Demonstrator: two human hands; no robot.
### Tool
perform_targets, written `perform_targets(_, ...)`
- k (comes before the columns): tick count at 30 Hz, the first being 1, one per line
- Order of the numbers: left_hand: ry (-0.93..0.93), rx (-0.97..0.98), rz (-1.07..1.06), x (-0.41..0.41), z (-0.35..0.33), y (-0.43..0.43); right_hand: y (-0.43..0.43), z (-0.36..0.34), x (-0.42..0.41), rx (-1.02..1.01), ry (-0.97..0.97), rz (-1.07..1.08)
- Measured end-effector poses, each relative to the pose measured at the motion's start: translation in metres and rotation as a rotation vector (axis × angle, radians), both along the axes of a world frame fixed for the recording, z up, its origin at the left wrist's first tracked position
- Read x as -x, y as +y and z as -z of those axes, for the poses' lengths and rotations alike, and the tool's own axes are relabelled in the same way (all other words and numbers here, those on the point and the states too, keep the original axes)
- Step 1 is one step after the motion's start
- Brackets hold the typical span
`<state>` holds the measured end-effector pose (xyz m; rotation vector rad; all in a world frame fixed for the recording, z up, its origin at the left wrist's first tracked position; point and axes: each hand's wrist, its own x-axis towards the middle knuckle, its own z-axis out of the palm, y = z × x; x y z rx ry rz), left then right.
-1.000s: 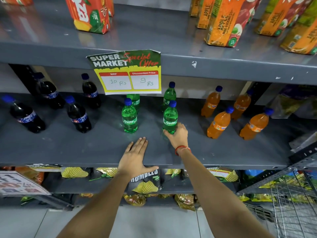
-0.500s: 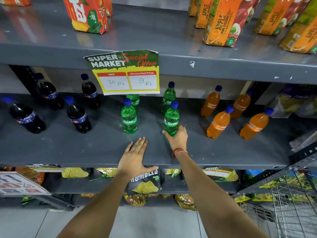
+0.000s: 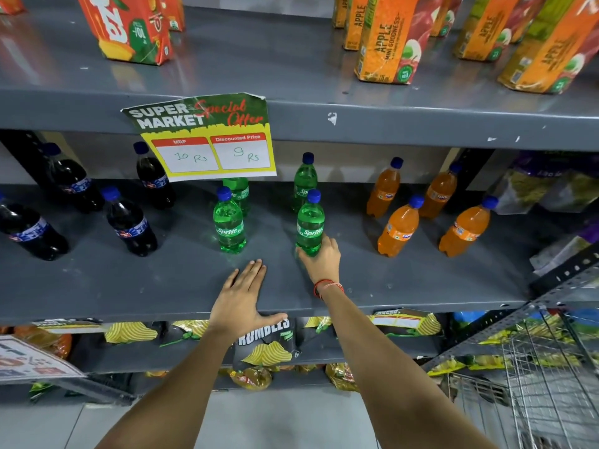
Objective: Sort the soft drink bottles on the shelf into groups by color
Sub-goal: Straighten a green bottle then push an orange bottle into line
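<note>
On the grey middle shelf (image 3: 356, 280) stand three colour groups of small bottles with blue caps. Several dark cola bottles (image 3: 131, 223) are at the left, several green Sprite bottles (image 3: 228, 223) in the middle, several orange Fanta bottles (image 3: 400, 228) at the right. My right hand (image 3: 322, 259) grips the base of the front right green bottle (image 3: 309, 222), which stands upright on the shelf. My left hand (image 3: 241, 296) lies flat on the shelf's front edge, fingers together, holding nothing.
A price sign (image 3: 207, 137) hangs from the upper shelf and hides part of a back green bottle. Juice cartons (image 3: 389, 40) stand on the top shelf. Chip bags (image 3: 265, 345) fill the shelf below. A wire cart (image 3: 534, 377) is at the lower right.
My right hand has slid the front right green bottle slightly farther back and right on the shelf. My left hand has stayed flat in place.
</note>
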<state>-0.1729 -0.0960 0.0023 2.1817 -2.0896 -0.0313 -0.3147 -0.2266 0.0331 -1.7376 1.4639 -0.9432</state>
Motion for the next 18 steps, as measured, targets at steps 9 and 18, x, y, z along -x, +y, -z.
perform_targets(9, -0.074, -0.004, -0.017, 0.001, 0.001, 0.000, -0.003, 0.013, 0.093, 0.101, -0.166, 0.494)
perform_targets(18, -0.051, -0.016, -0.005, 0.001, 0.001, -0.001, -0.048, 0.011, 0.130, -0.003, -0.073, 0.402)
